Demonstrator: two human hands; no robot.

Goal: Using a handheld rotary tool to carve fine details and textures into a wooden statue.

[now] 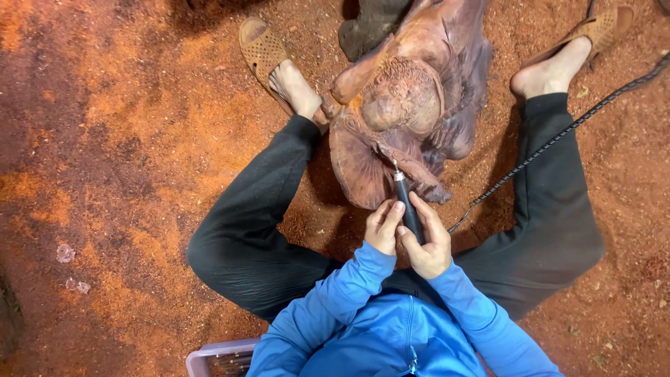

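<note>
Both hands are pinching a dark rotary tool (pixel 408 206): left hand (pixel 383 227) steadying, right hand (pixel 428 241) gripping, tip touching the reddish wood carving (pixel 405 105) just beyond.

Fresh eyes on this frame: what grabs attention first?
The large reddish-brown carved wooden sculpture at centre top, between the person's legs. Just below it, the left hand and right hand grip a dark handheld rotary tool, its tip at the wood. Orange sawdust-covered ground surrounds everything.
</note>
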